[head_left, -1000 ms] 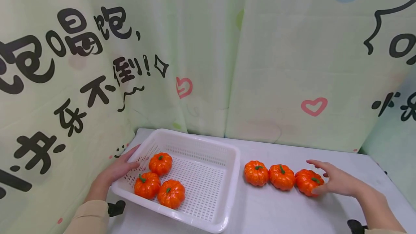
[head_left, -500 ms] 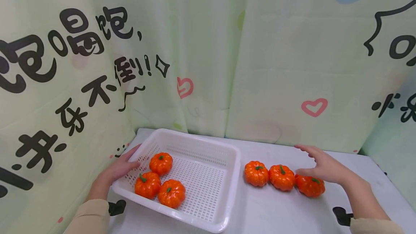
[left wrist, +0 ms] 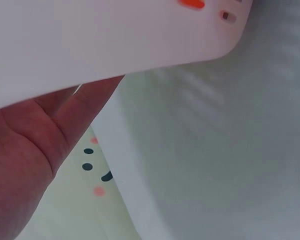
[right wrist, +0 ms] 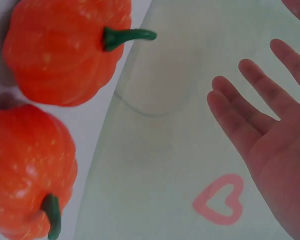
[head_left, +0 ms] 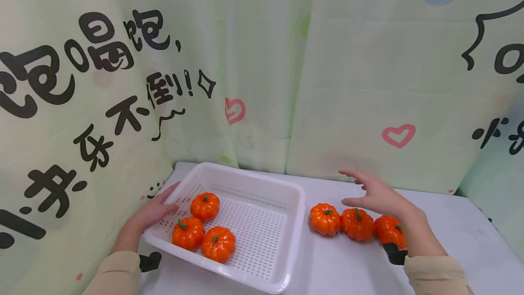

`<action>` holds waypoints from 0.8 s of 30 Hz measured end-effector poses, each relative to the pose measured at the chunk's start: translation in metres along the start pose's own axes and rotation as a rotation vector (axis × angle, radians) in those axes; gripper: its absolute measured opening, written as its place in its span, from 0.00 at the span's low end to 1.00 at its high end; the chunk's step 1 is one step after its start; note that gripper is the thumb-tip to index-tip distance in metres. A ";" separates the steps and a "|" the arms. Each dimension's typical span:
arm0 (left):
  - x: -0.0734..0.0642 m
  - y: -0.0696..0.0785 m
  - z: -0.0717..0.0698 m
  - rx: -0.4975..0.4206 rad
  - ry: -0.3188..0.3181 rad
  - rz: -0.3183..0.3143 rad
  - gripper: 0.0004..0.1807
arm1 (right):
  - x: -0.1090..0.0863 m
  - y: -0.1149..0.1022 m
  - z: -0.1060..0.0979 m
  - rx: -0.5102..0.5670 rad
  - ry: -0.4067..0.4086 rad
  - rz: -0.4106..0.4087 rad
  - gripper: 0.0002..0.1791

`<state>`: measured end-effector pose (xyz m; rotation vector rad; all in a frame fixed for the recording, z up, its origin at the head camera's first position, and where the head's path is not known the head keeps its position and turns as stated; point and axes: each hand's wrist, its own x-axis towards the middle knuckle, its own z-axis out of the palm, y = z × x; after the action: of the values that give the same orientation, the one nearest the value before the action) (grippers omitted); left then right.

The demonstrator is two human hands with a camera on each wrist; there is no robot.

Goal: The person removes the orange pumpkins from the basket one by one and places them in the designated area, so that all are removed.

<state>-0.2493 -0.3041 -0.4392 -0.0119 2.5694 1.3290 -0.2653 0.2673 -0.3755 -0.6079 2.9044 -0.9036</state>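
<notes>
R grip (head_left: pixel 378 197) has moved left twd the basket (head_left: pixel 295 238) since ~1 s ago; spread & empty, near 3 pumpkins (head_left: pixel 358 226) lined up on the surface (head_left: pixel 335 267). L grip (head_left: pixel 153 213) still holds the basket's left rim (3 more pumpkins (head_left: pixel 219 245) inside, grouped twd that side).

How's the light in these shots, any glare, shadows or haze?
Head view: fairly even light, small glints on the orange pumpkins; left wrist view: dimmer, the left hand shaded, pale soft streaks across the shadowed table; right wrist view: washed out, low in contrast, white flecks of glare on the lower pumpkin, the right hand dim.
</notes>
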 end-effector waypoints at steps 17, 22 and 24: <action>-0.001 0.001 -0.001 -0.001 0.000 -0.021 0.41 | 0.058 -0.063 0.018 0.025 -0.049 -0.151 0.41; 0.000 0.001 -0.001 -0.008 -0.001 -0.013 0.41 | 0.070 -0.085 0.023 0.034 -0.075 -0.179 0.40; 0.000 0.001 -0.001 -0.006 0.000 -0.009 0.41 | 0.075 -0.092 0.026 0.041 -0.084 -0.189 0.40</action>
<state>-0.2493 -0.3046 -0.4374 -0.0249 2.5626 1.3338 -0.2976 0.1554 -0.3403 -0.9056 2.7831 -0.9293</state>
